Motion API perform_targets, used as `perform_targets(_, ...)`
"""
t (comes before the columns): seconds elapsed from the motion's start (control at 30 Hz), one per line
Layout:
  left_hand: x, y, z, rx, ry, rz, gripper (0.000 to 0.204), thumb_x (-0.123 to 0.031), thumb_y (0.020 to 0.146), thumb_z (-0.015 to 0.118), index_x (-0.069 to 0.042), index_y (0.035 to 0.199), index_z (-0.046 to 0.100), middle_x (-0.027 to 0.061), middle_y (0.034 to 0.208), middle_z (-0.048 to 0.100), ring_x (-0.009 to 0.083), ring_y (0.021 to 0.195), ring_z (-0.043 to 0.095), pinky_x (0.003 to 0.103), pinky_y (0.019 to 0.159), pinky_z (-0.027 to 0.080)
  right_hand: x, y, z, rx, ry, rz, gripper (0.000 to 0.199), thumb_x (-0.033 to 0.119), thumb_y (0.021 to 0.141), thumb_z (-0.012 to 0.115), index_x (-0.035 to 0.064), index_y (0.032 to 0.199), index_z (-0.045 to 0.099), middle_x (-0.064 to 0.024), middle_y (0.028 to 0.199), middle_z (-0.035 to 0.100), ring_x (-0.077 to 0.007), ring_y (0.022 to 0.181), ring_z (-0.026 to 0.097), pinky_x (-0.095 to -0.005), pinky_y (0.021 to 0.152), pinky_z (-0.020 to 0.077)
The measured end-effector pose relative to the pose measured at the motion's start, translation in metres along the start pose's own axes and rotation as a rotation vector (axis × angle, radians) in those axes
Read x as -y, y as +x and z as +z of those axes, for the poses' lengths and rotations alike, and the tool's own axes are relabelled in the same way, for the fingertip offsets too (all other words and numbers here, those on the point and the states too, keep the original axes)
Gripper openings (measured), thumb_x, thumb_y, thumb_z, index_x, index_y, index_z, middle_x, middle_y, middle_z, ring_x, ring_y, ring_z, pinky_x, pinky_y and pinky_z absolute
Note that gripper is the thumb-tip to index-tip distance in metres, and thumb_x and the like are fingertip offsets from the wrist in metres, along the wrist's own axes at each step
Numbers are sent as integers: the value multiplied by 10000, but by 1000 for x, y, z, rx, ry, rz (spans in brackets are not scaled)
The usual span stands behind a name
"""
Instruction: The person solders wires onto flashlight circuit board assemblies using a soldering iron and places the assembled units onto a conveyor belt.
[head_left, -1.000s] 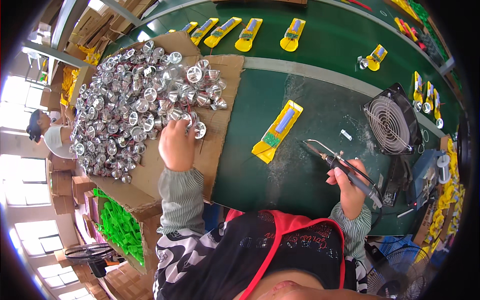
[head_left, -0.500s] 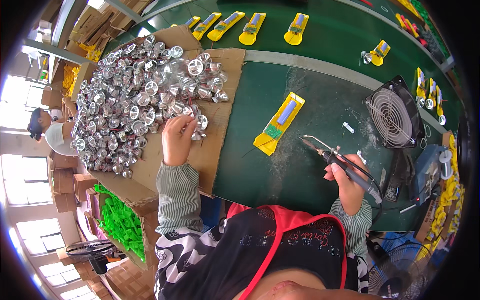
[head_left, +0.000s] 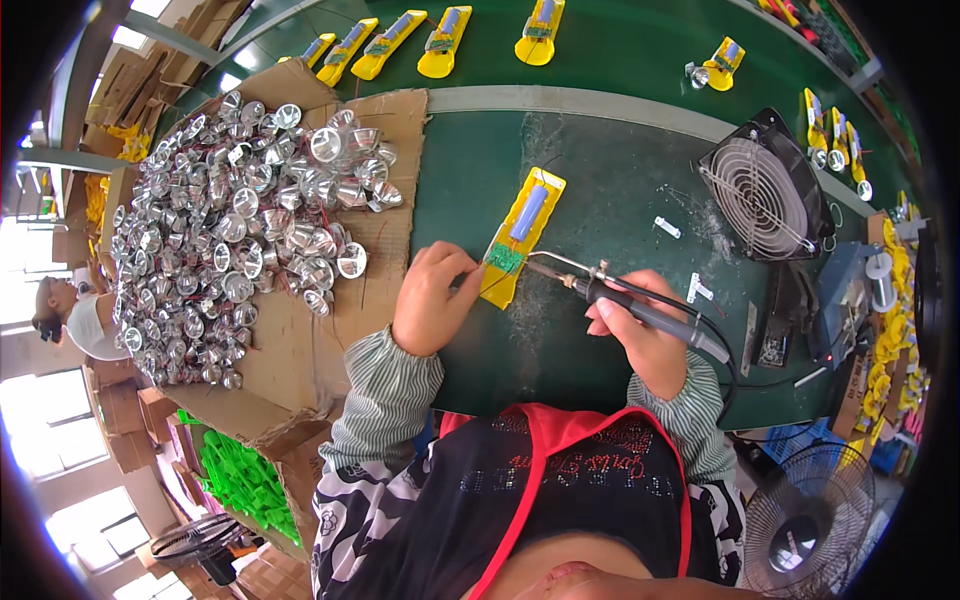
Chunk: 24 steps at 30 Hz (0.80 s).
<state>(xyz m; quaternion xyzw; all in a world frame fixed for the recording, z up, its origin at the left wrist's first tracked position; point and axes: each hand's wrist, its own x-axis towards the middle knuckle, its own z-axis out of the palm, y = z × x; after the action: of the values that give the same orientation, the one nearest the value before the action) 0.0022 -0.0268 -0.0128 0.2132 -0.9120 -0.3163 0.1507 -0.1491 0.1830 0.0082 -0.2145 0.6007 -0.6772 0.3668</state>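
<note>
My right hand [head_left: 648, 335] is closed around a soldering iron [head_left: 640, 312] with a thin metal tube clamped along it. The iron's tip reaches the green circuit board [head_left: 505, 258] at the near end of a yellow plastic housing [head_left: 497, 291]. A blue-violet cylindrical battery [head_left: 529, 213] lies in that housing, which rests tilted on the green work surface. On the board's left side, my left hand [head_left: 432, 300] has thumb and forefinger pinched together on what looks like a thin dark wire, largely hidden by the fingers.
Silver reflector cups [head_left: 240, 230] are heaped on cardboard [head_left: 385, 215] to the left. A square fan [head_left: 765, 190] stands at the right, with small white parts [head_left: 667, 228] near it. More yellow housings [head_left: 441, 45] line the far side. A box of green parts [head_left: 245, 480] is at lower left.
My left hand has moved right, from the reflector heap to the circuit board. The soldering iron has come left onto the board. The whole view has shifted somewhat.
</note>
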Motion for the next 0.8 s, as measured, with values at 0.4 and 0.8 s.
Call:
perform_targets(0.4,-2,5,0,92,-110,-56,68,-43,785,601,21,801,586,127,893,602,295,818,580,361,729,465,-10,22,14,48,34,86,139,3,853,579,-36,966,508,-146,797,640,-152,651,635,-248,601,537)
perform_targets(0.8,-1,6,0,86,-100,-56,58,-33,772,603,18,793,583,122,878,602,294,814,578,363,720,464,-10,22,10,45,16,72,143,2,850,578,-41,964,503,-158,789,641,-160,646,637,-258,601,543)
